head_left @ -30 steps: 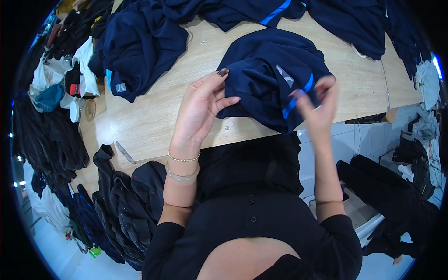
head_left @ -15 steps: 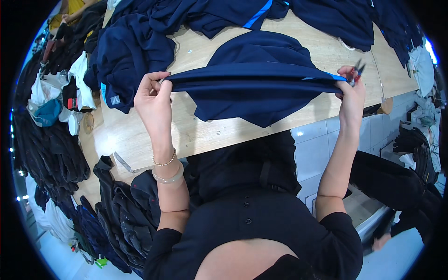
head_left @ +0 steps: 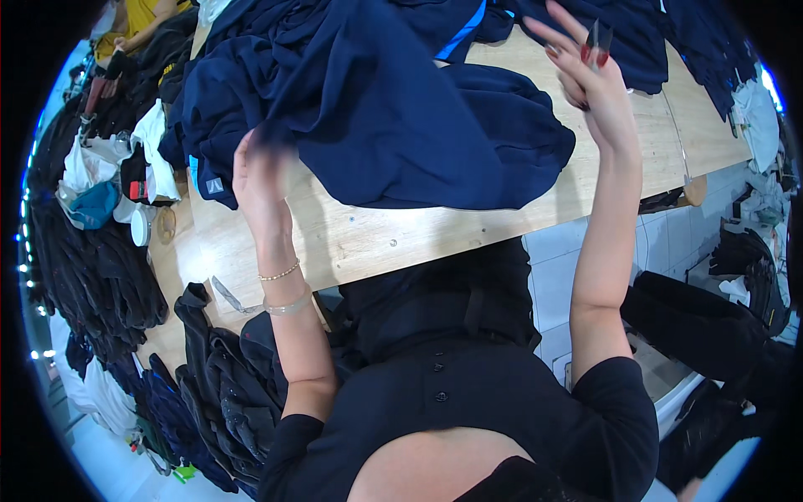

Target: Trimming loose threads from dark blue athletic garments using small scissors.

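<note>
A navy garment (head_left: 418, 142) lies partly on the table, with a loose fold lifted at its left side. My left hand (head_left: 261, 176), blurred by motion, is closed on that garment's left edge. To the right and farther off, my right hand (head_left: 592, 88) is raised above the table, away from the cloth. Its fingers are partly stretched out, and a small pair of red-handled thread snips (head_left: 597, 48) is tucked in it, blades pointing away from me.
More navy garments (head_left: 213, 92) are heaped on the wooden table (head_left: 368, 238), left and far. Dark clothes (head_left: 92, 268) pile up at the left. A ruler-like strip (head_left: 226, 293) lies near the table's left front. At the far left sits a person in yellow (head_left: 138, 21).
My right hand has let go of the stretched garment and moved away to the far side. The cloth has dropped from its taut band into a loose sheet, shifting leftward.
</note>
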A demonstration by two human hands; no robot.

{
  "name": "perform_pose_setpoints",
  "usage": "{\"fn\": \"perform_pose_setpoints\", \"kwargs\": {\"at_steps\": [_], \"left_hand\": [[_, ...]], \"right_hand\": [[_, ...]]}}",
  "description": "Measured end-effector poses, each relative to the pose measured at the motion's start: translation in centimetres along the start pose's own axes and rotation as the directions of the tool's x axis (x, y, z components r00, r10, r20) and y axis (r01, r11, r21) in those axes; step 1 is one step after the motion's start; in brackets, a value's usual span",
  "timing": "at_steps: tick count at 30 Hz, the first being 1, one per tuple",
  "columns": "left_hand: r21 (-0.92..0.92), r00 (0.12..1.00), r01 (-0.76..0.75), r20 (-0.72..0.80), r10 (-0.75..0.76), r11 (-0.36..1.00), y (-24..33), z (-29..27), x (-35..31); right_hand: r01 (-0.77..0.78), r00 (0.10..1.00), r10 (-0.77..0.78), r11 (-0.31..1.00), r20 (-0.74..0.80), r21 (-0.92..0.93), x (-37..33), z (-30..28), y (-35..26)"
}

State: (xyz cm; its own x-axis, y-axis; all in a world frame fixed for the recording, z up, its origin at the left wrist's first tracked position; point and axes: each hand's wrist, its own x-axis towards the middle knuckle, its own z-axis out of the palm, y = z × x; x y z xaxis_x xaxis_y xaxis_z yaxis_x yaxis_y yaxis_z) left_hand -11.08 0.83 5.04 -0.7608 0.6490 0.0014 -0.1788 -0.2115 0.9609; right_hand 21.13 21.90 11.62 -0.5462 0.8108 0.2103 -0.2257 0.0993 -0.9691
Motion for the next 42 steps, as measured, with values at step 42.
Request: {"fn": "perform_pose_setpoints", "kwargs": {"at_steps": [42], "left_hand": [[0.938,0.988,0.045,-0.091,0.121,0.343,-2.1,-13.0,-10.5]], "right_hand": [[-0.588,0.799,0.534,0.789,-0.276,-0.175,-13.4,-4.2,5.5]]}}
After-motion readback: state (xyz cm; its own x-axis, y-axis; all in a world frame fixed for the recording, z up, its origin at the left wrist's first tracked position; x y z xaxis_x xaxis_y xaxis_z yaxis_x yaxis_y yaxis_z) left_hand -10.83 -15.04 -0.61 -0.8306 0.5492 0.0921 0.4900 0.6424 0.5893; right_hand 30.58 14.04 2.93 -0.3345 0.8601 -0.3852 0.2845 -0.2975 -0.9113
